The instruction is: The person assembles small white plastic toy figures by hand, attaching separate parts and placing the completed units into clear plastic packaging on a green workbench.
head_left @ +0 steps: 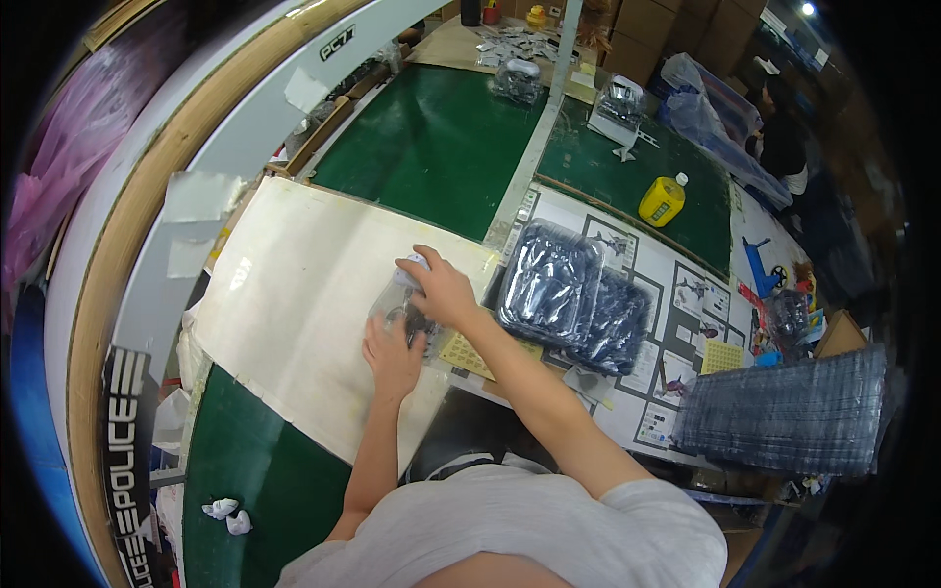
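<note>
Under both hands, on a cream board (284, 255), lies a clear plastic pack (394, 298) with dark contents that I cannot make out. My left hand (392, 355) is on its near end, thumb and fingers curved around the plastic. From the right, my right hand (441, 286) reaches over the far end, its fingers closed on a smooth white piece (416, 265) there. The palm covers part of the pack. Just right of the hands lies a yellow sheet of small labels (480, 357), partly under my right forearm.
Stacked clear plastic trays (552, 284) stand right of the board, with a longer stack (784, 412) farther right. A yellow bottle (663, 200) stands on the green belt (431, 137) line's right side. Similar packs (518, 82) sit farther off. A grey upright frame (186, 211) borders the left.
</note>
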A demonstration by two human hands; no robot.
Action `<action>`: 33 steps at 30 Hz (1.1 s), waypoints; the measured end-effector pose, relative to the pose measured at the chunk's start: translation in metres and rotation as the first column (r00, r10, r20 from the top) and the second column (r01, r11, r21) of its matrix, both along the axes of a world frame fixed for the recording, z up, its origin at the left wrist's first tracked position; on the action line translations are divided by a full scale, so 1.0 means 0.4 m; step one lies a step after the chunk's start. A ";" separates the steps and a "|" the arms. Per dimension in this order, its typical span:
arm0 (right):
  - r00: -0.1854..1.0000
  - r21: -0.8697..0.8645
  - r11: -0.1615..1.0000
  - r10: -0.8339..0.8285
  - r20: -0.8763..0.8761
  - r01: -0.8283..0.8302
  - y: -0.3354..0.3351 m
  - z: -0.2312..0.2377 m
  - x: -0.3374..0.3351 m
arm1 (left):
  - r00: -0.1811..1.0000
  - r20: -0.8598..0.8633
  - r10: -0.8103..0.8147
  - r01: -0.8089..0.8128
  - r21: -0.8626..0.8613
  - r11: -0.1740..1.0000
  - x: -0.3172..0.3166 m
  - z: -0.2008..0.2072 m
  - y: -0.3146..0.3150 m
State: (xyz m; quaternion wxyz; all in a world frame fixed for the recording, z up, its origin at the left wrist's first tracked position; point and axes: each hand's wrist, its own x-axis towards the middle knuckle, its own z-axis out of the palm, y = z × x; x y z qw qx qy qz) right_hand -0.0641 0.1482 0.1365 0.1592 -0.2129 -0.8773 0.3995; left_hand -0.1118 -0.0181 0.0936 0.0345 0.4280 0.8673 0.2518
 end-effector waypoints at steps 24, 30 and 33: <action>0.836 0.149 0.946 -0.324 0.442 0.288 -0.271 -0.274 0.388 | 0.912 0.000 -0.411 0.375 -0.409 0.832 -0.347 -0.175 0.825; 0.890 -0.193 0.891 -0.345 0.298 0.410 -0.304 -0.185 0.518 | 0.908 -0.258 -0.329 0.391 0.243 0.888 -0.127 -0.147 0.660; 0.943 -0.203 0.932 -0.259 0.206 0.301 -0.348 -0.204 0.620 | 0.859 -0.126 -0.495 0.509 0.306 0.805 0.025 -0.119 0.309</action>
